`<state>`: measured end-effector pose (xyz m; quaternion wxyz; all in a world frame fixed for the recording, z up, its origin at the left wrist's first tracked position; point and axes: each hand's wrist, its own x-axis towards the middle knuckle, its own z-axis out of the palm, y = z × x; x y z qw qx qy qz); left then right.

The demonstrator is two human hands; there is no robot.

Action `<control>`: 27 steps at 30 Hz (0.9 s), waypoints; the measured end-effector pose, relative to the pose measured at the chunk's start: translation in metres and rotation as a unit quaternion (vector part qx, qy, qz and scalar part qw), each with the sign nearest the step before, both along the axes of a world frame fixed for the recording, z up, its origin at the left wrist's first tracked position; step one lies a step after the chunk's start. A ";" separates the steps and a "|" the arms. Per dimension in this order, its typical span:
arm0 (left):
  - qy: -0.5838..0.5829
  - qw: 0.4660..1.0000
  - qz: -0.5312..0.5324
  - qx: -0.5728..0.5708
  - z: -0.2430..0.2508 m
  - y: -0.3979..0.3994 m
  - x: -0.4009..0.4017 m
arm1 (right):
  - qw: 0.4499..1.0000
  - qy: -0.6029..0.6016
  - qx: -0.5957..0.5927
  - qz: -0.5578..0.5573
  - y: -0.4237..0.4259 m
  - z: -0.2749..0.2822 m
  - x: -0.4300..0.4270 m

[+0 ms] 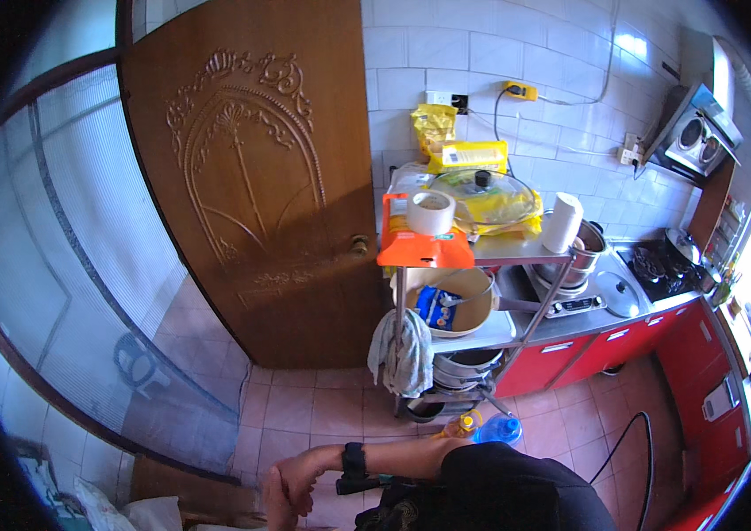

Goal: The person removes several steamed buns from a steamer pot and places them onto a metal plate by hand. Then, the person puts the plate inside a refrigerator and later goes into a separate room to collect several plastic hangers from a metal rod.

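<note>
My right arm reaches leftward along the bottom edge, in a black sleeve, with a black band at the wrist. My right hand point(303, 472) is against my left hand point(276, 501), near the bottom left of centre. The hands overlap, so their fingers show only in part, and I see no object in them. Beyond them stands a metal rack, bearing a roll of white tape point(430, 212), an orange package point(425, 250), a glass lid point(481, 192), yellow packages point(468, 156) and a white paper roll point(562, 222). Lower on it are a large pan point(475, 318) and stacked pots point(468, 368).
A carved wooden door point(269, 186) stands left of the rack, beside a ribbed glass partition point(83, 219). A towel point(402, 352) hangs on the rack; bottles point(499, 430) stand on the tiled floor. Red cabinets point(581, 358) and a gas hob point(657, 269) are at right, a black hose point(647, 464) below.
</note>
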<state>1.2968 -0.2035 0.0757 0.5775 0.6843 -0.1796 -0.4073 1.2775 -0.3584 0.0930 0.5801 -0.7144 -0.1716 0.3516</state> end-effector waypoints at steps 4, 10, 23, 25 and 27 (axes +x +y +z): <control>-0.040 0.995 0.083 -0.041 -0.050 -0.028 0.061 | 0.999 -0.013 -0.011 -0.030 -0.029 -0.018 0.049; 0.070 0.994 0.060 -0.062 -0.001 -0.090 0.136 | 0.997 0.036 0.021 -0.071 -0.079 -0.003 0.126; 0.079 0.994 0.076 0.006 0.030 -0.116 0.300 | 0.990 0.033 0.131 -0.044 -0.111 0.018 0.300; 0.025 0.999 0.043 -0.012 0.030 -0.116 0.333 | 0.991 0.025 0.123 -0.052 -0.109 0.001 0.332; -0.004 0.999 0.042 -0.026 0.014 -0.114 0.374 | 0.992 0.017 0.113 -0.057 -0.106 -0.011 0.369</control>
